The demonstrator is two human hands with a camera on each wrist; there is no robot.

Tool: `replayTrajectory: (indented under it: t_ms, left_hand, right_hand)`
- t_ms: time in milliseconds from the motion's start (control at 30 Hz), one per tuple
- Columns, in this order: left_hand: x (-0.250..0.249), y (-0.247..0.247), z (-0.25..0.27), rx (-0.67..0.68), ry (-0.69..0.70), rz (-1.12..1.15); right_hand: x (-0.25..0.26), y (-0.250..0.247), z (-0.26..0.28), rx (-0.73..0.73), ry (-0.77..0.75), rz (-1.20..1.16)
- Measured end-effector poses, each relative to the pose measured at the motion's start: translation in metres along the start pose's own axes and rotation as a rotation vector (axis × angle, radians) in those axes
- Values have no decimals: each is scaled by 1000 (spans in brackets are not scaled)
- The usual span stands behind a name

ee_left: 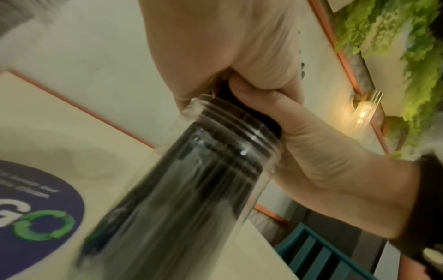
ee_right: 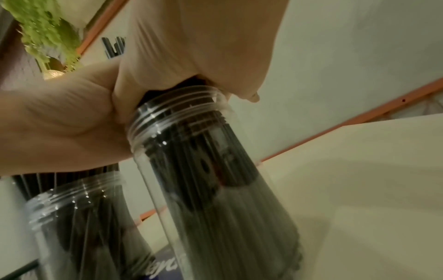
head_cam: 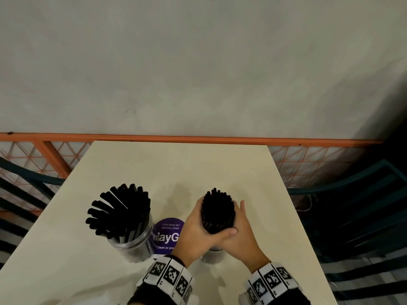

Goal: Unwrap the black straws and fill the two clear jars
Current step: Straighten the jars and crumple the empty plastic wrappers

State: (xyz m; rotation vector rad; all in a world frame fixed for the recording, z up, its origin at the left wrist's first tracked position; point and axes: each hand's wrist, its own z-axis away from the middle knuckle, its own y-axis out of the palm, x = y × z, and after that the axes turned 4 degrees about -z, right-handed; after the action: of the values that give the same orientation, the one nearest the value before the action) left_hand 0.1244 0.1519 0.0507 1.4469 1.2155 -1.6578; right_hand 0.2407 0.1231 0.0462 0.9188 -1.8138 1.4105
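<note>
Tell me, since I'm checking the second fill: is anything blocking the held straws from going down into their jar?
Nothing visible does. Both hands, left hand and right hand, grip the straw bundle, whose lower part already sits inside the open-mouthed clear jar.

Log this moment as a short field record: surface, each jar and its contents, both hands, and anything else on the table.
surface: pale cream table
left jar: clear plastic screw-top jar, standing, lid off, black straws fanned out of its mouth
right jar: second clear plastic jar, bundle of black straws lowered into its mouth
left hand: left hand wraps the bundle, thumb across the front
right hand: right hand cups the same bundle from the other side
other: round purple sticker between the jars
wrappers: none clearly visible
</note>
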Motion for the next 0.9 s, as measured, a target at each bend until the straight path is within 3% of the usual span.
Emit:
replayTrajectory:
  t_ms: [100, 267, 500, 600, 733, 900]
  left_hand:
    - [0, 3, -2, -29, -7, 31]
    - [9, 5, 1, -35, -62, 50]
    - [9, -2, 3, 40, -48, 78]
    - [14, -15, 10, 104, -25, 93]
    - [19, -38, 29, 148, -130, -52]
    - [21, -66, 67, 118, -137, -141]
  right_hand:
    - [1, 0, -3, -32, -19, -23]
    - [-11, 3, -2, 47, -54, 56]
    - [-9, -1, -1, 38, 4, -125]
    - [-19, -14, 14, 52, 85, -160]
    - [-38, -20, 52, -3, 233, -202]
    - [-56, 26, 103, -209, 475, -182]
